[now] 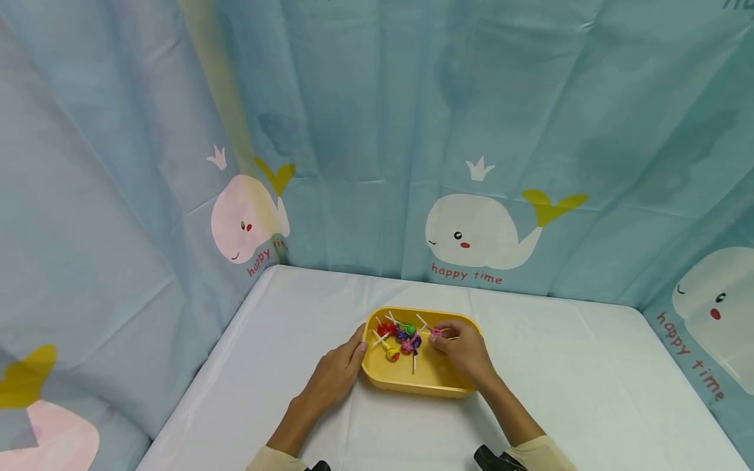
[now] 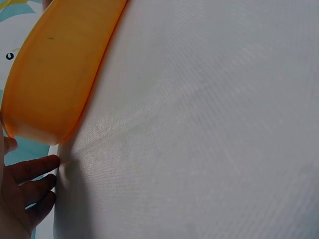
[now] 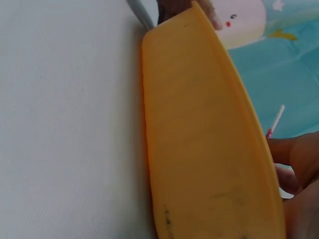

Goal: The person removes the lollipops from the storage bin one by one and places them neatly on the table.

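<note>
A yellow tray (image 1: 406,377) stands on the white-covered table, with several wrapped lollipops inside. Red lollipops (image 1: 385,329), a green lollipop (image 1: 409,329), purple lollipops and a yellow lollipop (image 1: 393,354) lie toward its left and middle. My left hand (image 1: 338,371) holds the tray's left edge, thumb over the rim and fingers along the outer wall. Reaching over the right part of the tray, my right hand (image 1: 465,350) pinches a pink lollipop (image 1: 435,333) between thumb and fingertips. The right wrist view shows a white stick (image 3: 278,118) beyond the rim.
A white cloth (image 1: 565,386) covers the table around the tray. Blue curtains (image 1: 365,131) printed with whales hang behind the table and at its sides. Dark wrist straps (image 1: 497,460) show at the bottom edge.
</note>
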### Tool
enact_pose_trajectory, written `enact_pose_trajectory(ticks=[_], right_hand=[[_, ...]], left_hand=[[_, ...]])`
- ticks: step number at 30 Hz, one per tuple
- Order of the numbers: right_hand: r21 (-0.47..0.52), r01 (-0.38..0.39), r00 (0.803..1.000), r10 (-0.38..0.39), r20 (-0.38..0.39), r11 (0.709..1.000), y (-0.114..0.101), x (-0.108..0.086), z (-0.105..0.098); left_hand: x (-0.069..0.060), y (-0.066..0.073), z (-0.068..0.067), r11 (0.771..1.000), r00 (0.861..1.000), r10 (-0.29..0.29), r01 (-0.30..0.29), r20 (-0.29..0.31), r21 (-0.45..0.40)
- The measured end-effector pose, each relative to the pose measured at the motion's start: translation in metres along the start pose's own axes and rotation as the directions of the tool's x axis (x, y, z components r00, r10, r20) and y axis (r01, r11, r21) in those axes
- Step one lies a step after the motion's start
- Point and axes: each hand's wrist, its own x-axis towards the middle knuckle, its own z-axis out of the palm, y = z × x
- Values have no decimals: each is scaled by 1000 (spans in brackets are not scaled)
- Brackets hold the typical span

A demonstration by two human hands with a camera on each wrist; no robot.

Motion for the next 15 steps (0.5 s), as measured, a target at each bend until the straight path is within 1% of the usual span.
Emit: enact_pose_trajectory(ticks=[3,7,9,15], right_hand=[[1,-18,1000,18,-9,1000,-3,-4,-5],[71,-34,999,33,5,997,-6,-10,-11],[92,-29,1000,29,8,995,-7,-13,-14],[103,-27,1000,28,-12,994,-8,-20,-25]], left_hand=[[-1,0,0,1000,1000,1,-1,-5,6],[-2,1,0,1000,1000,6,-6,-7,4],[-2,1,0,1000,1000,8,-8,-9,6],[-1,2,-1,1000,1000,8,-8,-10,11]])
